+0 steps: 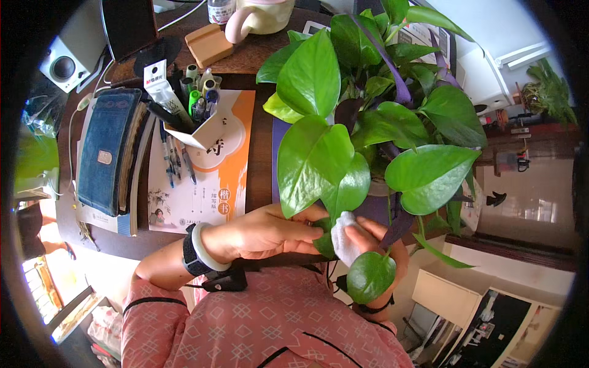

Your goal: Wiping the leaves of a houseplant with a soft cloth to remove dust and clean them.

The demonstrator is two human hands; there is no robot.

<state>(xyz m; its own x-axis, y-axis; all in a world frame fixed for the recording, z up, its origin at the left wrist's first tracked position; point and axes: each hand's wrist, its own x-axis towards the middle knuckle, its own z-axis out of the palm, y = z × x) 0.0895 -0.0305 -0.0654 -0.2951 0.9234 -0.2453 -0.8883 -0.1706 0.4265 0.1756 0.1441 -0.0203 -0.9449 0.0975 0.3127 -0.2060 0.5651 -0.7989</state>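
Observation:
A leafy potted plant with green heart-shaped leaves (pixel 313 161) and some purple ones stands at the right of the dark wooden desk. My left hand (pixel 276 232), with a pale bangle and a black strap at its wrist, holds a small green leaf (pixel 326 241) between thumb and fingers under the larger leaves. Close beside it, my right hand (pixel 384 239) grips a folded white cloth (pixel 346 239) against that leaf's edge. A round leaf (pixel 372 277) hangs in front of my right wrist. The pot is mostly hidden by foliage.
Left of the plant, a white holder full of pens (pixel 198 131) stands on an orange and white booklet (pixel 202 202), with loose pens (pixel 172 158) beside it. Further left lies a blue-covered book (pixel 108 152). A wooden stand (pixel 209 46) and a cream mug (pixel 267 16) are at the back.

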